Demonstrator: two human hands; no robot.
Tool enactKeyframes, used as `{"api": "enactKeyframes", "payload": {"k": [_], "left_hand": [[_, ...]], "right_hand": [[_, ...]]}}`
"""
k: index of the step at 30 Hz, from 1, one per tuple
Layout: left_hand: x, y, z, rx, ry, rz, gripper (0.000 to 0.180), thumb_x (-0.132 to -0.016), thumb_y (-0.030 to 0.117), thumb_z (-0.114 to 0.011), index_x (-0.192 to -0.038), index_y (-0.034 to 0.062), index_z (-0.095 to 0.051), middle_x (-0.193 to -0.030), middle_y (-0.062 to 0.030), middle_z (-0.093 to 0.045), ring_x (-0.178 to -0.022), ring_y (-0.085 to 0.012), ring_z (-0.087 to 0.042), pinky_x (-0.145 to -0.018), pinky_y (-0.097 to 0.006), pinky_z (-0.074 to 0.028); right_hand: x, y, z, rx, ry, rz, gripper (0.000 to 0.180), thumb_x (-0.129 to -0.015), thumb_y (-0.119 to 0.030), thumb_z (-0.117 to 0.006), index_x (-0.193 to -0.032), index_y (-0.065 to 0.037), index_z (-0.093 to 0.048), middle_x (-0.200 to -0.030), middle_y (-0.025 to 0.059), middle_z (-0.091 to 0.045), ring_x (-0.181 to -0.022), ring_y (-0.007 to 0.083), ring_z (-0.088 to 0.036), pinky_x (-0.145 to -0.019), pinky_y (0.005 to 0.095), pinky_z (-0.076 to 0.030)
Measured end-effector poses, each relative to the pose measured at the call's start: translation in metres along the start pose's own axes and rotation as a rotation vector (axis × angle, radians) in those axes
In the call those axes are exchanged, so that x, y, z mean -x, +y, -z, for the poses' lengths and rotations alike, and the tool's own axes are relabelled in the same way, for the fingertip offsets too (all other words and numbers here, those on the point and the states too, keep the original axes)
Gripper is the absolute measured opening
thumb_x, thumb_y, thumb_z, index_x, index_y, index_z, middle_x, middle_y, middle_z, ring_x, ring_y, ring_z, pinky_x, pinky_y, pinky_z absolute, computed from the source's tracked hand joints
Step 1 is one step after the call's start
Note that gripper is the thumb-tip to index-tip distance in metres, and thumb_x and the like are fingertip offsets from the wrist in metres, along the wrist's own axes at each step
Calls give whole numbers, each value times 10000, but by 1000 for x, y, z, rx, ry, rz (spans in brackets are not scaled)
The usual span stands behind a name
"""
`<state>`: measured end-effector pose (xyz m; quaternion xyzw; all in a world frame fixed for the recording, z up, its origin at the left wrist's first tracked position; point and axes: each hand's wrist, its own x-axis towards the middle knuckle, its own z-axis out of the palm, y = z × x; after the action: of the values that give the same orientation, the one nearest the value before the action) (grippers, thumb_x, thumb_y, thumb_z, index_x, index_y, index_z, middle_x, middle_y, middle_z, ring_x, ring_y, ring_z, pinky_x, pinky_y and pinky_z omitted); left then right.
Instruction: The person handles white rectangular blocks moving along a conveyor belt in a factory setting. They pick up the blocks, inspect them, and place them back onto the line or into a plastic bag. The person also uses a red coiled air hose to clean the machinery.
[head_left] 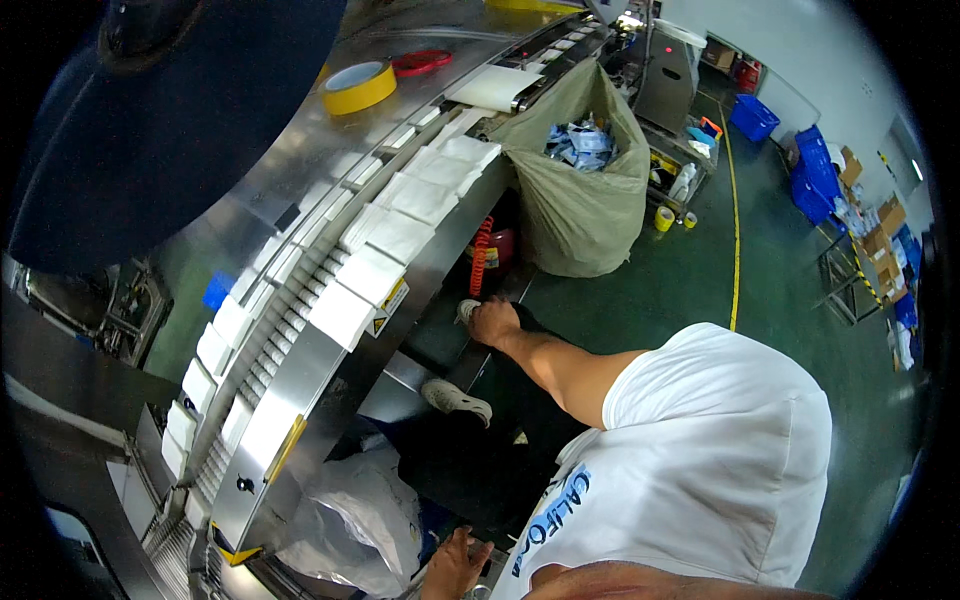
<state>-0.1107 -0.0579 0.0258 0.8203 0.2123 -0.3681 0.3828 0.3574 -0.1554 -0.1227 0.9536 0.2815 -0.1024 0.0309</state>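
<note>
My right hand [495,322] lies over my dark-trousered leg, with a light shoe [466,311] just beyond it. It holds nothing that I can see; its fingers are loosely bent and partly hidden. Low in the picture, my left hand [458,562] is open, fingers slightly apart, beside a crumpled whitish plastic bag [350,515]. Flat white packets [392,232] lie overlapping in a row along the metal ledge of the curved conveyor [285,335], in front of me. More white packets [200,385] line its far side. Neither hand touches them.
A large olive sack [585,225] with blue-and-white wrappers stands at the conveyor's far end. Yellow tape [358,88] and a red ring [422,62] sit on the metal top. A red coiled hose [480,258] hangs under the ledge. Blue crates [754,117] stand at far right.
</note>
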Motion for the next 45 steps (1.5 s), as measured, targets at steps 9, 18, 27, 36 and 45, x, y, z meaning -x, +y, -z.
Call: {"api": "enactKeyframes", "payload": {"k": [9, 18, 27, 36, 45], "left_hand": [[13, 9, -4, -125, 185, -119, 617, -1000, 467, -646, -1379, -11, -552, -1221, -247, -686, -1113, -423, -679, -943, -462, -558], [12, 0, -8, -137, 226, -201, 622, -1014, 459, -619, -1398, -24, -539, -1192, -236, -708, -1116, -413, -689, -978, -492, -543], [14, -1, -11, -161, 270, -218, 582, -1000, 439, -641, -1349, -20, -562, -1140, -229, -702, -1054, -431, -696, -884, -489, -581], [11, -5, -18, -149, 327, -226, 512, -982, 428, -676, -1164, -43, -593, -1014, -233, -716, -964, -409, -726, -827, -466, -586], [7, -6, -19, -164, 280, -200, 520, -986, 437, -669, -1179, -39, -587, -1048, -248, -717, -985, -411, -726, -844, -476, -583]], "right_hand": [[-4, -8, 9, -91, -60, -117, 364, -991, -309, -547, -1120, -70, -791, -1184, 170, -762, -1103, 340, -739, -934, 471, -583], [0, -10, 6, -15, 73, -65, 422, -1015, -365, -518, -1063, -49, -792, -1110, 169, -774, -1038, 344, -745, -931, 459, -577], [0, -8, 3, -25, 66, -76, 426, -1027, -378, -508, -1075, -62, -791, -1113, 176, -772, -1036, 350, -747, -894, 475, -594], [1, -13, -3, 21, 117, -66, 440, -1012, -419, -545, -1021, -57, -796, -1085, 179, -777, -1013, 362, -755, -881, 465, -601], [-2, -10, -10, 46, 146, -68, 454, -1007, -401, -540, -1016, -27, -797, -1087, 181, -777, -998, 349, -760, -890, 462, -597]]}}
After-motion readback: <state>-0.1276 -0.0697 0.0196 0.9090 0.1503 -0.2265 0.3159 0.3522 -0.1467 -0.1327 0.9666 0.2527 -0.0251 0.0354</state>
